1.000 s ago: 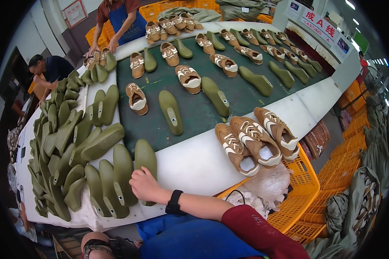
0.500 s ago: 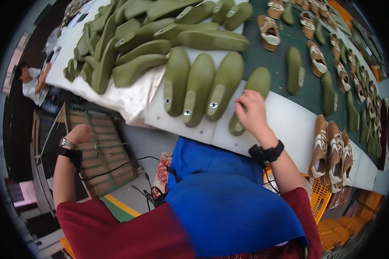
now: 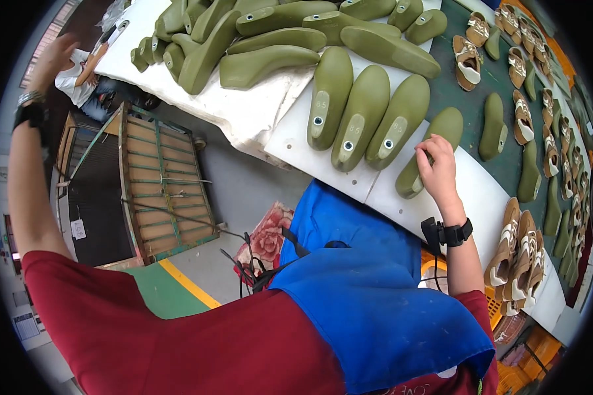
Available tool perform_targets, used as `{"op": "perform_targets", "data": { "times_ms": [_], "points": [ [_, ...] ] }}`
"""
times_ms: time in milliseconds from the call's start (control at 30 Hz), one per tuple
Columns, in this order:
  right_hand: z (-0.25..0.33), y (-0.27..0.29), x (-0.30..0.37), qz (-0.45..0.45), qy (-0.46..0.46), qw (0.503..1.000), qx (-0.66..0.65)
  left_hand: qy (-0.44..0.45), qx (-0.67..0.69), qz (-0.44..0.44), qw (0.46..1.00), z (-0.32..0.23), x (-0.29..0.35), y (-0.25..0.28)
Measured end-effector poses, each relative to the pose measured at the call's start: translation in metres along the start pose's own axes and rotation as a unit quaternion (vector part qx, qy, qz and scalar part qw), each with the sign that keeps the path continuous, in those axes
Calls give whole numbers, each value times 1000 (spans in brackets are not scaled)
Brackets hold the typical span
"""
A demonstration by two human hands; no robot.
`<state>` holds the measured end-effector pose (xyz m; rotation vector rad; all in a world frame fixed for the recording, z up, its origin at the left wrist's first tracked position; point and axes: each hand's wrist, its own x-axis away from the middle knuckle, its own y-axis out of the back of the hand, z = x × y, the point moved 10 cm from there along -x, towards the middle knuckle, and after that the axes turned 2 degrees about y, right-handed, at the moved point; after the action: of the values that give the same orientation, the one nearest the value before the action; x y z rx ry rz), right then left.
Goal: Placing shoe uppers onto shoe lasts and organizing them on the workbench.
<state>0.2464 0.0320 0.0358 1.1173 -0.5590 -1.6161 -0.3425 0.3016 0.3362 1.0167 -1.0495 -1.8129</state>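
My right hand (image 3: 437, 164) lies over a green shoe last (image 3: 412, 178) on the white tabletop, its bent fingers and thumb against the last's upper side. Part of that last is hidden beneath the hand. Beside it, to the left, three more green lasts (image 3: 360, 118) lie side by side with their metal-ringed holes toward me. My left hand (image 3: 54, 58) is raised far out to the left, past the table's edge. Nothing shows in it, and its fingers look stretched out, though slightly blurred.
A pile of green lasts (image 3: 277, 41) covers the white cloth (image 3: 244, 118) at the back left. Brown-and-white shoes (image 3: 466, 62) and lasts stand in rows on the green surface to the right. A slatted cart (image 3: 165, 184) and a seated person (image 3: 79, 82) are at the left.
My left arm has swung out and up to the left. The view has shifted, so the table appears farther right. My right hand stays at the same last.
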Motion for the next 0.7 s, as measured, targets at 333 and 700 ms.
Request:
{"op": "perform_targets", "data": {
  "times_ms": [333, 700],
  "points": [
    [13, -7, -8, 3, 32, 999, -37, 178, -166, 225, 944, 190, 237, 87],
    [3, -15, 2, 7, 20, 997, -72, 117, -230, 14, 966, 206, 238, 255]
  ]
}}
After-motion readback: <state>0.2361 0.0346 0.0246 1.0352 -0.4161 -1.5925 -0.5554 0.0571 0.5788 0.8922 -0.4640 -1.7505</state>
